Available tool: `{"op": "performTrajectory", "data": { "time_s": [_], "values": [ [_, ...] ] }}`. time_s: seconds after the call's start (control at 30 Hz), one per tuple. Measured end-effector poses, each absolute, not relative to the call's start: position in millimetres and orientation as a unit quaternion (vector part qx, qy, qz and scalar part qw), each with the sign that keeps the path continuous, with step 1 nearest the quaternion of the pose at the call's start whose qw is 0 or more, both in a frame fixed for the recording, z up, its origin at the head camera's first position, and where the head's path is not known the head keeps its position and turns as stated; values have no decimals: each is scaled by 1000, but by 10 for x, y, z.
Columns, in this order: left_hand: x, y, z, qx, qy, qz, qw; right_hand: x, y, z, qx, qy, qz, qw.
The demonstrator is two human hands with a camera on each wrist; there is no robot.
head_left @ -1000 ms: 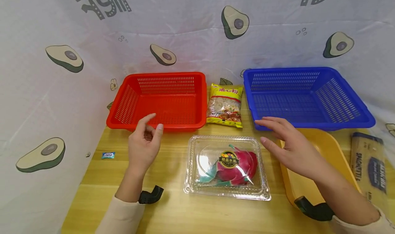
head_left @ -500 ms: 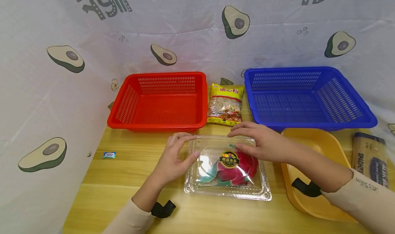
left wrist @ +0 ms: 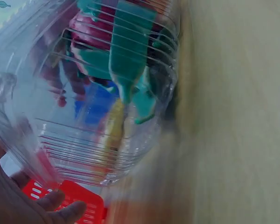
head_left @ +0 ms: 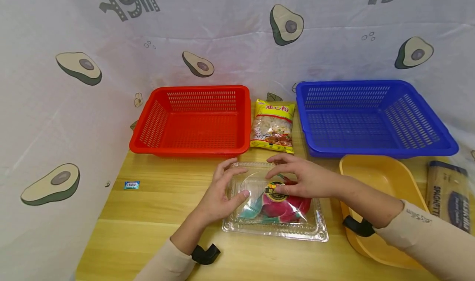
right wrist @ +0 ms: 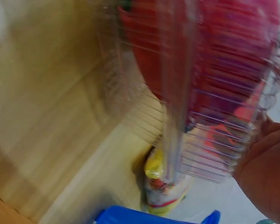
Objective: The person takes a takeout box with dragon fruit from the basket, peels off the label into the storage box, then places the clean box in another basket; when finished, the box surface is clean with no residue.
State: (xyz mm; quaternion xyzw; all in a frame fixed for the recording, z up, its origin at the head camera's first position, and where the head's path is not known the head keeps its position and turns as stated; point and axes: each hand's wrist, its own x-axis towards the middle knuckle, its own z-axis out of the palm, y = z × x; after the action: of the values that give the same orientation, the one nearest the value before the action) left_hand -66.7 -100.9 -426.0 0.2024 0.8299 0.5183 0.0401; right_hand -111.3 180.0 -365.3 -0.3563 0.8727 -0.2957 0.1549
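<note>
A clear plastic clamshell box lies closed on the wooden table in front of the person, with a black fruit label on its lid. Inside, a pink dragon fruit with green scales shows through the plastic. The left hand is at the box's left side, fingers loosely bent and spread along the lid. Over the lid's right half is the right hand, its thumb across the label and its fingers reaching toward the back edge. In the left wrist view the left fingers are apart beside the clear wall.
Behind stand a red basket and a blue basket, with a yellow pasta bag between them. A yellow tub and a spaghetti pack are at the right. A small blue wrapped candy lies left.
Both hands have come inward from either side of the box to over its lid. The right hand has moved left and the left hand right. The box has stayed in place.
</note>
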Motion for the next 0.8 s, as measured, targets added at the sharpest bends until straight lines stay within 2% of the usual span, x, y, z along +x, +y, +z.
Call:
{"op": "performTrajectory", "data": {
  "time_s": [0.3, 0.8],
  "values": [
    [-666, -971, -4362, 219, 803, 549, 74, -1087, 1802, -3736, -343, 871, -317, 155],
    [-705, -963, -4554, 250, 757, 603, 26, -1026, 1708, -3847, -313, 902, -284, 90]
  ]
}}
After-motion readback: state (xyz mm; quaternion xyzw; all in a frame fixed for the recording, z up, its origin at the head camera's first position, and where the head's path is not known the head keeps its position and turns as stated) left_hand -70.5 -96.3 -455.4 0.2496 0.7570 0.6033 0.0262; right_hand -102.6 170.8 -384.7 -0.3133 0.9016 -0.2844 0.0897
